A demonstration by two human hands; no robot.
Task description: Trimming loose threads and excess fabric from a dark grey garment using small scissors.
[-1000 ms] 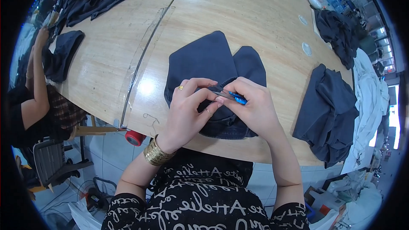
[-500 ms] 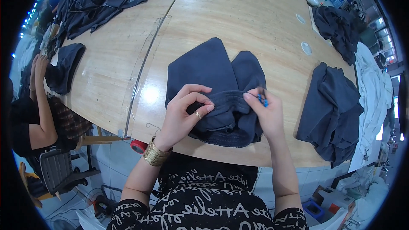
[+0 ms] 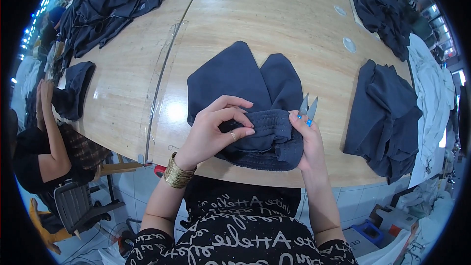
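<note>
A dark navy garment with a gathered elastic waistband (image 3: 267, 120) lies folded on the table, its two legs pointing away from me. My left hand (image 3: 218, 127) is at the left part of the waistband, thumb and index finger pinched on its edge, the other fingers loosely curled. With my right hand (image 3: 310, 142) I grip the right end of the waistband, thumb on top. The same hand carries small thread snips (image 3: 308, 111) with blue on them, their two pointed blades apart and facing away. The palm side of the right hand is partly hidden by the cloth.
Dark garments (image 3: 385, 118) are heaped at the right, beside white cloth (image 3: 431, 103). Another dark pile (image 3: 117, 7) lies at the far left. A co-worker's arms (image 3: 49, 118) are at the left edge, near a dark piece (image 3: 76, 91). A seam (image 3: 162, 76) crosses the wooden table.
The right hand has turned, so the snips' blades now show clearly above it. The waistband has been turned flatter between my hands. The whole view has shifted slightly.
</note>
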